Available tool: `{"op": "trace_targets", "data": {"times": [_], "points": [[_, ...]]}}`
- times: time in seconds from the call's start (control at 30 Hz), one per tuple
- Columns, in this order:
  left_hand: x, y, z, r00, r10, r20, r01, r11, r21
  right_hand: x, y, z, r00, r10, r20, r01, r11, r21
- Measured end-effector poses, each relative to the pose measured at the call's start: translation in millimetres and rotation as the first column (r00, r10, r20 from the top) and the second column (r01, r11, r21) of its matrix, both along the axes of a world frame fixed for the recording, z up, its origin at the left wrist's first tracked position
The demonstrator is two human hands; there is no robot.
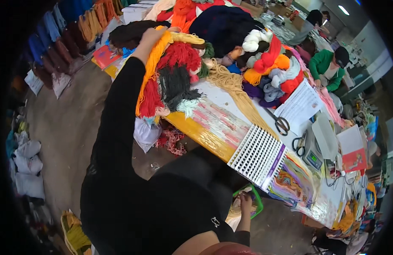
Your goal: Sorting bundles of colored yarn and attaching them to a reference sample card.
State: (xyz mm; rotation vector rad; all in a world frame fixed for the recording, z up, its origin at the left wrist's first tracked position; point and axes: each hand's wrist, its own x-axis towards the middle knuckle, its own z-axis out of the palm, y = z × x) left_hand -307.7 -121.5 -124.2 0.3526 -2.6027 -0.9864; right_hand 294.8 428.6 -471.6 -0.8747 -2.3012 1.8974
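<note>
My left hand (150, 37) reaches far out over a heap of yarn at the table's far left. Its fingers are closed round the top of an orange yarn hank (153, 63), partly hidden by it. The hank hangs down over red yarn (179, 57) and dark grey yarn (175, 85). Pale yellow yarn (188, 38) lies against it. Low down by my body, my right hand (246, 203) dips into a green basket (259, 204) beside cream yarn (235, 210). Its fingers are too small and shaded to read.
On the table (213, 95) lie a white sample card (258, 153), black scissors (281, 124), a digital scale (313, 155) and papers (300, 102). A large navy yarn heap (222, 25) sits behind. Another person in green (322, 63) works across the table. Sacks (28, 165) line the left floor.
</note>
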Motion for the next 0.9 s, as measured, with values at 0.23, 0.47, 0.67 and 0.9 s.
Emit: {"op": "trace_targets", "data": {"times": [0.23,0.47,0.67,0.9], "points": [[26.5,74.3,-25.0,0.941,-0.03,-0.337,-0.083,0.945,-0.315,-29.1,-81.4,95.0,0.955,0.283,0.089,-0.282,0.773,0.568],[50.6,45.8,-11.9,0.549,0.154,-0.822,0.568,0.652,0.502,-76.1,-147.0,178.4,0.901,0.41,-0.144,-0.399,0.912,0.101],[202.2,78.0,29.4,0.442,0.038,-0.896,0.559,0.77,0.308,-130.3,-190.6,260.7,0.751,0.496,-0.435,-0.565,0.824,-0.036],[369.7,102.1,-34.8,0.44,-0.563,-0.699,0.726,0.682,-0.092,-216.6,-261.7,330.6,0.535,0.143,-0.833,-0.674,0.666,-0.318]]}}
